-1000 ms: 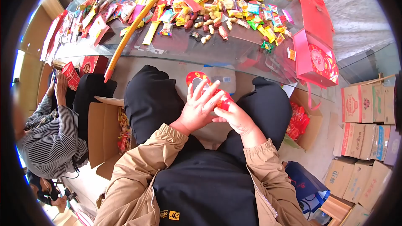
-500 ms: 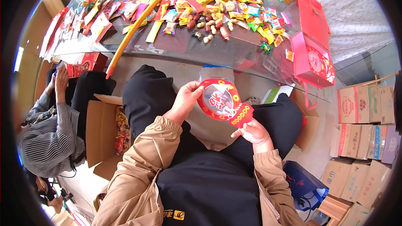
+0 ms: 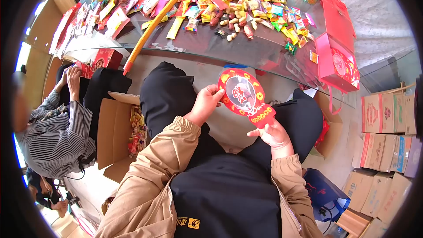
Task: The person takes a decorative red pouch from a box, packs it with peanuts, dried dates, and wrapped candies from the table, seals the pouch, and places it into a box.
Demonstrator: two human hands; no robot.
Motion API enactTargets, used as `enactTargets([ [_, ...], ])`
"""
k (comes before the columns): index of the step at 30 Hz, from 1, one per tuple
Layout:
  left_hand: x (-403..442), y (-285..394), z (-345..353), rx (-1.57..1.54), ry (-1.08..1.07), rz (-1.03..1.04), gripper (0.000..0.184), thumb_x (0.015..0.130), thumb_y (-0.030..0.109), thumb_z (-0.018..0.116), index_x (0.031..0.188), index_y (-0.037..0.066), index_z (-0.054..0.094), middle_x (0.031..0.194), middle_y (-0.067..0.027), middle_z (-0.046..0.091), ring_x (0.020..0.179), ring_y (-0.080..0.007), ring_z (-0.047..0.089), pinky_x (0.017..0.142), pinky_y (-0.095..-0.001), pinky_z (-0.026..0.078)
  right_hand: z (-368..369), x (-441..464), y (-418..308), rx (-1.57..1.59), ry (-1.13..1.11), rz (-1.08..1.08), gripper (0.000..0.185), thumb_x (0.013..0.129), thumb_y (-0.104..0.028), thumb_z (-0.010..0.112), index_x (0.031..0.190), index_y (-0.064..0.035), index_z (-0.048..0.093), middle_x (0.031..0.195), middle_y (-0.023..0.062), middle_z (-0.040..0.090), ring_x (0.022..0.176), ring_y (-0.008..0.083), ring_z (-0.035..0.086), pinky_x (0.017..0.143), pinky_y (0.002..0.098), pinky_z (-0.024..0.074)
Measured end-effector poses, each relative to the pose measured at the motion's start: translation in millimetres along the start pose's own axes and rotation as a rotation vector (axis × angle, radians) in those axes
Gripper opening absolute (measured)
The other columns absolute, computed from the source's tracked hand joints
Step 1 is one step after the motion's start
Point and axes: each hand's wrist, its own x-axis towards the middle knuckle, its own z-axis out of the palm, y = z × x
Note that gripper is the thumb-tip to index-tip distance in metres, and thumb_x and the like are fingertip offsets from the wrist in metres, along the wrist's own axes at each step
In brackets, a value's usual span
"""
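Observation:
A flat red packet [image 3: 230, 99] with a round see-through window, gold coin prints and a narrow neck is held up above my lap. At its upper left edge, my left hand [image 3: 207, 103] is closed, pinching the rim between thumb and fingers. My right hand [image 3: 274, 135] grips the end of the neck, with one finger stretched out to the left. A red character and white figures show in the window. Past the packet, on the glass table, lies a pile of wrapped sweets [image 3: 207, 6] with peanuts [image 3: 236, 27] among them.
A yellow pole [image 3: 158, 17] crosses the table. An open red gift box [image 3: 328, 64] stands at its right edge. At left sits a person in a striped top [image 3: 57, 136], beside a carton [image 3: 112, 128] of sweets. Stacked cartons [image 3: 379, 150] stand at right.
The view has shifted a little, so the table and boxes appear farther right. Both hands keep hold of the packet, which sits slightly higher and farther right in view.

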Motion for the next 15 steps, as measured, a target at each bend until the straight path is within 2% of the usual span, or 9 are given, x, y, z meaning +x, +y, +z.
enactTargets([
  [3,-14.6,21.7,5.1,-0.031,-0.114,-0.081,0.014,0.104,0.018,0.059,0.11,0.008,0.066,0.093,0.0008,0.071,0.08,-0.007,0.065,0.071,-0.0234,0.051,1.7,2.5,-3.1,0.016,0.009,-0.026,0.078,0.093,-0.032,0.074,0.155,-0.0075,0.034,0.154,0.006,0.043,0.14,0.0206,0.044,0.098,0.0506,0.0542],
  [6,-5.8,2.3,-2.4,-0.032,-0.202,-0.063,0.015,0.104,0.018,0.058,0.112,0.007,0.064,0.094,-0.0008,0.071,0.081,-0.009,0.066,0.072,-0.0246,0.05,2.6,2.7,-2.6,0.007,0.01,-0.015,0.078,0.093,-0.032,0.074,0.155,-0.0077,0.034,0.154,0.0058,0.043,0.141,0.0201,0.043,0.098,0.0499,0.0542],
  [7,-4.9,1.1,-4.6,-0.039,-0.189,-0.067,0.018,0.102,0.017,0.06,0.116,0.006,0.061,0.095,-0.0007,0.069,0.086,-0.01,0.065,0.078,-0.0274,0.051,5.2,4.0,-1.9,0.007,0.014,-0.012,0.078,0.093,-0.032,0.074,0.155,-0.0079,0.034,0.154,0.0058,0.044,0.141,0.0199,0.043,0.098,0.0495,0.0544],
  [10,-1.2,0.0,-6.5,-0.005,0.076,-0.033,0.026,0.1,0.015,0.062,0.124,0.005,0.057,0.097,-0.0008,0.067,0.091,-0.0104,0.063,0.084,-0.0296,0.051,10.7,10.4,-2.4,-0.004,0.037,0.016,0.078,0.093,-0.032,0.074,0.155,-0.0084,0.034,0.153,0.0057,0.045,0.14,0.0192,0.044,0.097,0.0482,0.055],
  [11,0.9,1.1,-7.1,-0.01,0.101,0.053,0.034,0.099,0.013,0.063,0.131,0.007,0.053,0.096,-0.0006,0.064,0.091,-0.0096,0.061,0.084,-0.0296,0.051,9.6,10.4,-3.2,-0.012,0.057,0.038,0.078,0.093,-0.031,0.075,0.155,-0.0085,0.033,0.153,0.0056,0.045,0.14,0.019,0.044,0.096,0.0478,0.0554],
  [14,-1.9,6.3,3.2,-0.02,0.173,0.344,0.028,0.099,0.012,0.063,0.127,0.007,0.057,0.097,-0.0001,0.064,0.087,-0.008,0.058,0.079,-0.0269,0.05,7.4,8.3,-0.1,-0.069,0.095,0.133,0.078,0.093,-0.03,0.075,0.155,-0.0083,0.033,0.151,0.0051,0.046,0.138,0.0182,0.045,0.093,0.0462,0.0564],
  [15,-1.1,5.5,2.0,-0.069,0.131,0.281,0.027,0.099,0.011,0.063,0.125,0.006,0.059,0.097,0.0004,0.063,0.087,-0.0076,0.058,0.079,-0.026,0.05,6.7,7.8,1.2,-0.094,0.103,0.169,0.078,0.093,-0.03,0.074,0.155,-0.0082,0.033,0.151,0.0049,0.046,0.137,0.018,0.045,0.093,0.0456,0.0567],
])
